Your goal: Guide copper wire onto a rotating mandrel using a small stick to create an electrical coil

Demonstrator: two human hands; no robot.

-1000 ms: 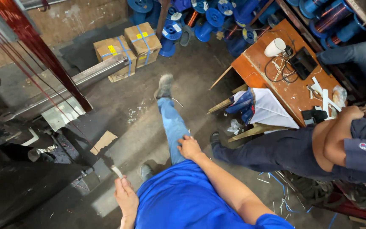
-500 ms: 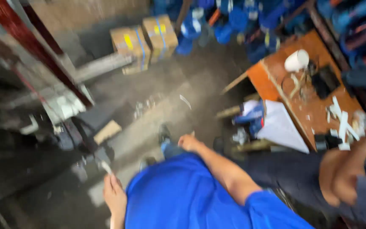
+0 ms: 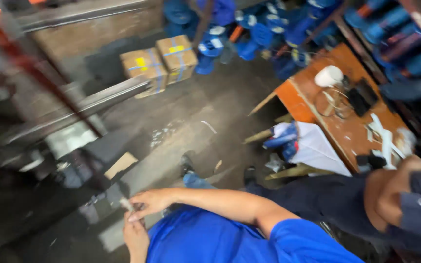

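While the head view is blurred, I can still make out both hands low in the frame, meeting over a small pale object (image 3: pixel 125 204). Right hand (image 3: pixel 153 200) reaches across the body from the blue-sleeved arm, fingers pinched narrow on the top end of that object. Left hand (image 3: pixel 136 237) comes up from below, just under the right one, touching or nearly touching it; I cannot tell if its fingers are closed on the object or only beside it. Object is too small and smeared to identify, a light stub or strip, sitting between the two hands above the dark concrete floor (image 3: pixel 181 122).

Blue shirt (image 3: pixel 205 241) fills the bottom centre. One shoe (image 3: pixel 187 164) and a denim leg show just above the hands. A flat cardboard scrap (image 3: pixel 121 164) lies on the floor, near the hands, up and left. Two taped cardboard boxes (image 3: pixel 161 63) sit side by side further back, against a long steel bar (image 3: pixel 98 104). Orange wooden table (image 3: pixel 313 104) is at right, with a white cup (image 3: pixel 328 76) and dark gadgets on it. A second person in dark clothes (image 3: pixel 366 204) sits at right, forearm bent, well apart from the hands.
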